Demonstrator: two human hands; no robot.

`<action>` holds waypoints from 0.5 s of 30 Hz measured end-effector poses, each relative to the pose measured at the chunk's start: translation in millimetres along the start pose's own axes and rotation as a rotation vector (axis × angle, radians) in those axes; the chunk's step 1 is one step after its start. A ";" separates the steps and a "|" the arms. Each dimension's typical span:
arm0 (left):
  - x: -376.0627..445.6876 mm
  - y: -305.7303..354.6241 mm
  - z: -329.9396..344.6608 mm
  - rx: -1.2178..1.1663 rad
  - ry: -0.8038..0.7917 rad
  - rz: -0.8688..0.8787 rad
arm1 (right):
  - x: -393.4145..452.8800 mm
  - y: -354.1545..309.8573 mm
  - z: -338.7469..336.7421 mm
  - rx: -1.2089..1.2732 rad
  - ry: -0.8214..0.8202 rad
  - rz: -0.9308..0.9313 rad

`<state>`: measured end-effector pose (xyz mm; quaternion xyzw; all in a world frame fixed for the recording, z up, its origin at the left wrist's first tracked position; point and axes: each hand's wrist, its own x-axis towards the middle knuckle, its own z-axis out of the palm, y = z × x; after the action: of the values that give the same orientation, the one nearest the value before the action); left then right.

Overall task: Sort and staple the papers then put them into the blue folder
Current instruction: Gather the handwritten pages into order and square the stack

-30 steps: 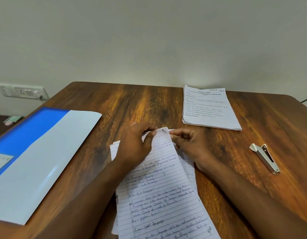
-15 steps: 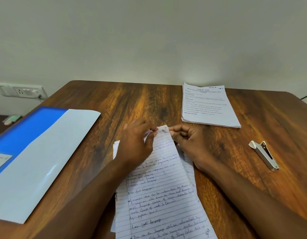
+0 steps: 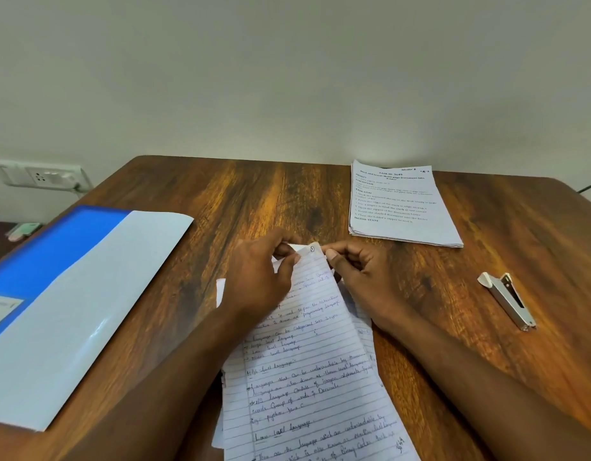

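At a wooden desk, the left hand and right hand pinch the top edge of handwritten ruled sheets, apparently sorting; next, likely squaring them for the stapler, well right. The blue folder lies left.

a dark wooden table stands against a plain pale wall with a socket.

Papers lying mid-tabletop, between a folder and a stapler.
The handwritten sheets are lying at the near centre; the folder is sitting to their left, the stapler to their right, and the printed stack is resting behind, right of centre.
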<state>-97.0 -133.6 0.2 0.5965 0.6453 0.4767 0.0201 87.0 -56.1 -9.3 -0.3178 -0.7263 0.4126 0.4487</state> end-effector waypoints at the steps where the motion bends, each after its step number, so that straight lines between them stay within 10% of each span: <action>1: 0.2 -0.5 -0.4 0.005 -0.006 0.012 | -0.5 -0.4 0.3 -0.015 0.010 -0.003; 15: 0.7 -5.9 4.1 -0.209 -0.125 -0.065 | 0.4 3.3 -0.1 -0.077 0.064 0.034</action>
<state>-99.2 -129.7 -5.4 0.5985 0.6085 0.5025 0.1378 87.2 -54.3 -12.0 -0.3603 -0.7212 0.3816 0.4521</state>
